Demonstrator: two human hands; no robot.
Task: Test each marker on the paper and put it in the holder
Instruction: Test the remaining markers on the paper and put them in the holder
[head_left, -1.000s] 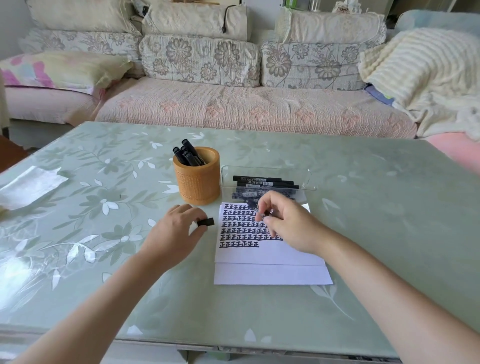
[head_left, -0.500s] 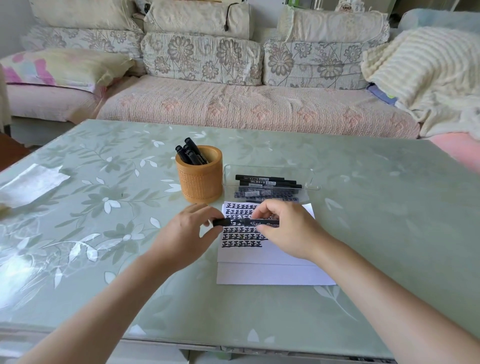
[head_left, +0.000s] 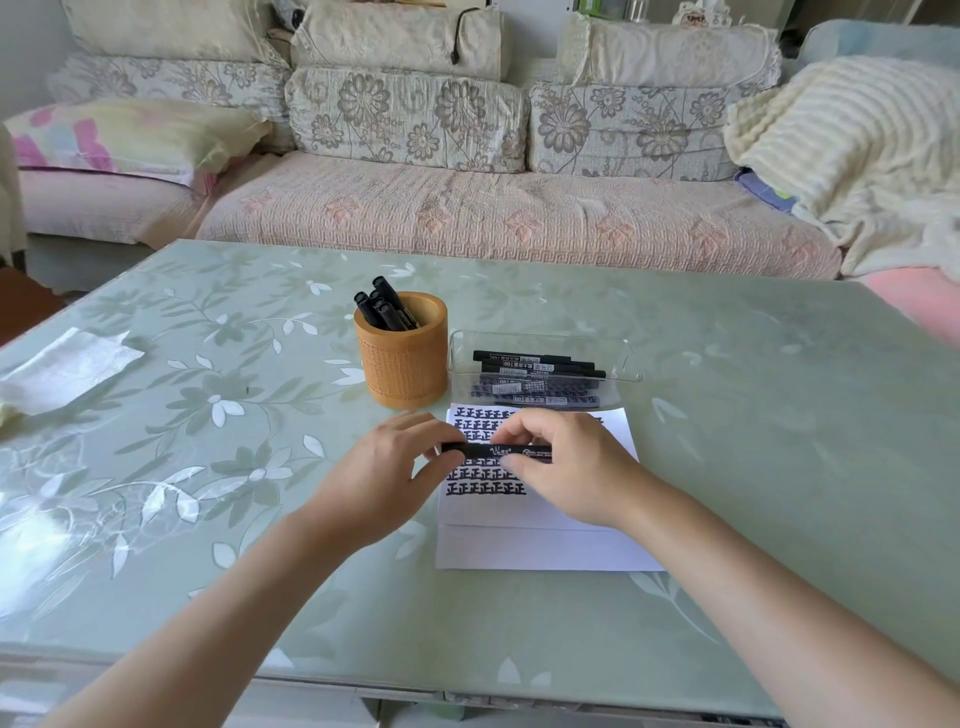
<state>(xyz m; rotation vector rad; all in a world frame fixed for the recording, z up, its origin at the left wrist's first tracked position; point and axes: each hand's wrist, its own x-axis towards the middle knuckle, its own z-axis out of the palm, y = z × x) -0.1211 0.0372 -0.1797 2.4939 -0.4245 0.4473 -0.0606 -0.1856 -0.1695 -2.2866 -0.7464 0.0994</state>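
A black marker (head_left: 496, 450) lies level between both hands, just above the white paper (head_left: 540, 545) with its rows of black marks. My left hand (head_left: 384, 473) pinches the marker's left end, where the cap sits. My right hand (head_left: 561, 462) grips its barrel. Behind the paper, to the left, stands the round orange holder (head_left: 402, 364) with several black markers (head_left: 384, 306) upright in it. To the holder's right sits a clear plastic tray (head_left: 618, 358) with several more black markers (head_left: 535, 369) lying flat.
The green floral table (head_left: 753, 441) carries a folded clear plastic bag (head_left: 62, 369) at its left edge. A sofa (head_left: 467, 213) with cushions and a cream blanket (head_left: 852, 150) runs behind the table.
One second ago my left hand held the cap apart while my right hand wrote on the paper. The hands have come together and the cap now sits on the marker's left end.
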